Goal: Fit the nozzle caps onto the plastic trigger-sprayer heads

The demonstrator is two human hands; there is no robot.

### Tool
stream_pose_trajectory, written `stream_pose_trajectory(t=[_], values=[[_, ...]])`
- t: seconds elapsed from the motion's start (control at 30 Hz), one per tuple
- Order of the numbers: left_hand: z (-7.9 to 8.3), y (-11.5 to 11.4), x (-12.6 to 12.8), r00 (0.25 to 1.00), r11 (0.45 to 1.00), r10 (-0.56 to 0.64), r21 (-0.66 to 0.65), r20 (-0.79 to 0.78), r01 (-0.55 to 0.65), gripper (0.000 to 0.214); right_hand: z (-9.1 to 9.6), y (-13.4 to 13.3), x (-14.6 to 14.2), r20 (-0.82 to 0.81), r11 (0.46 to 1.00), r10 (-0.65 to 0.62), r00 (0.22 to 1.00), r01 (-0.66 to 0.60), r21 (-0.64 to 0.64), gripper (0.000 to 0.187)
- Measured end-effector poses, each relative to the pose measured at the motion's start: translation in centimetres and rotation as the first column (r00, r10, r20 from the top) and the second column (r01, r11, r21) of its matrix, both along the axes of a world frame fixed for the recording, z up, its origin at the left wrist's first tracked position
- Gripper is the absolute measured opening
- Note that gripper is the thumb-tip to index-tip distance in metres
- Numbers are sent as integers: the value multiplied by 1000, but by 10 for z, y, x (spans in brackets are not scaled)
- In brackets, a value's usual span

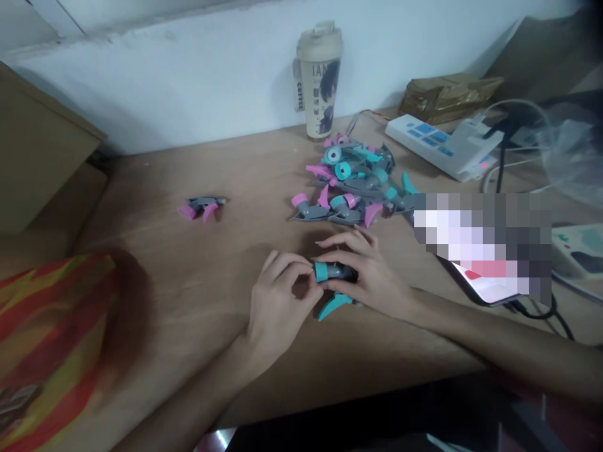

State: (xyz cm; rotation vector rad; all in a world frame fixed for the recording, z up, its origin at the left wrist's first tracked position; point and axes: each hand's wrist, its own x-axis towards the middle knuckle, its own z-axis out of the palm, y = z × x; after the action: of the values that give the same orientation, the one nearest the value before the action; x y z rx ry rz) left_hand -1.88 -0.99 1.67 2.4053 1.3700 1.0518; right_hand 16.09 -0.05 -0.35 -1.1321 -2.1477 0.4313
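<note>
You are working at a wooden table, and everything below is placed against the pile of grey spray heads with pink and teal parts lying near its middle. Left of the pile and toward you, a red and yellow bag is sitting at the table's edge. Right of the pile, a white power strip is lying with plugs in it, and a phone is resting nearer you, partly blurred out. Behind the pile, a beige cup is standing upright against the wall. Well left of the pile, a single pink sprayer is lying apart.

Just in front of the pile, your right hand is curling closed over a grey and teal sprayer, holding its body down near the table. Your left hand is pinching the teal collar end with fingertips, the other fingers half bent. The teal trigger is pointing toward you.
</note>
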Motion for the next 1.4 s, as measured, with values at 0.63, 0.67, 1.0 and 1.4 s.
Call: stream_pose_trajectory(t=[0.63, 0.67, 1.0, 1.4], values=[[-8, 26, -29, 923, 802, 191, -596, 333, 49, 21, 2, 7, 11, 215, 989, -61, 975, 30, 147, 45], [-8, 26, -29, 929, 801, 164, -595, 332, 70, 21, 3, 7, 10, 229, 988, -66, 971, 31, 151, 43], [13, 22, -25, 799, 704, 160, -634, 580, 320, 18, 19, 12, 9, -97, 990, 124, 988, -130, -57, 34], [30, 6, -16, 884, 772, 38, -576, 466, 270, 4, 3, -4, -9, -527, 920, 172, 833, -326, -215, 37]])
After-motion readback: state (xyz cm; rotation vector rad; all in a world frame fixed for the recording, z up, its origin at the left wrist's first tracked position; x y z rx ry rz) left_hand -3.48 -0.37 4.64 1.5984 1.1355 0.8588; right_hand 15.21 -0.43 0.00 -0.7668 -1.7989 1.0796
